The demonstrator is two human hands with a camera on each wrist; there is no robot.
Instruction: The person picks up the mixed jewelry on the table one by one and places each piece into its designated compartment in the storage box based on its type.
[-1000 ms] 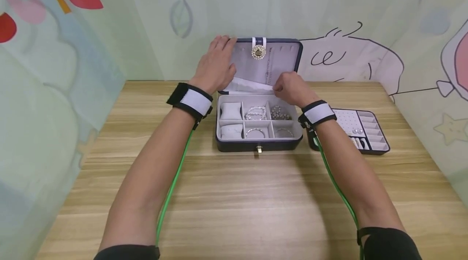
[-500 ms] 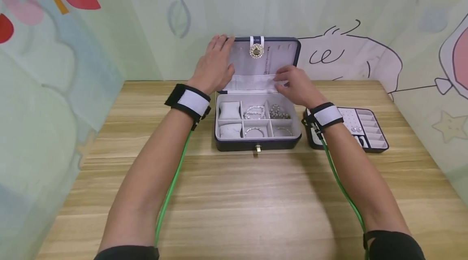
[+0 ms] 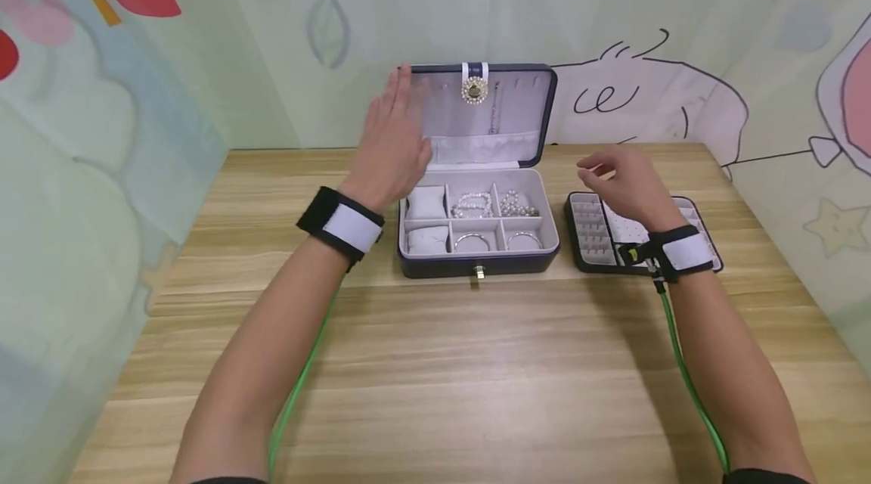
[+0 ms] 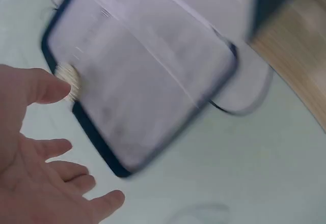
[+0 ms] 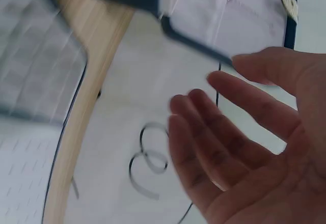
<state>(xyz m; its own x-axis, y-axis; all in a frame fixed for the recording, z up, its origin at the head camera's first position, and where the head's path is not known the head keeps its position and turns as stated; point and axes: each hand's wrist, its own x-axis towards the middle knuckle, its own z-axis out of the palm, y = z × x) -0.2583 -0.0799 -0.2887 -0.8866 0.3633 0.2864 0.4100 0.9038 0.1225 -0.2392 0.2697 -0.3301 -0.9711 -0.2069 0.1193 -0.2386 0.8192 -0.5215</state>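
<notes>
Both hands have let go of the jewellery box (image 3: 476, 242); half a second ago the left hand (image 3: 391, 147) lay flat on the left edge of the raised lid (image 3: 517, 102), and now it hovers just off that edge, fingers straight and spread, holding nothing; the lid stands upright unsupported, its fabric pocket (image 3: 486, 147) lying flat again, so the work inside the lid looks finished; the box sits at the middle of the worktop (image 3: 435, 363) near its far edge; the right hand (image 3: 622, 181) has swung off the pocket toward the right edge and hangs, fingers loosely curled and empty, above the tray (image 3: 592, 234) lying just beside the box; the head view alone shows the bracelets in the compartments; the left wrist view, blurred, shows the lid's outline past open fingers (image 4: 46, 89); the right wrist view shows the bare palm.
</notes>
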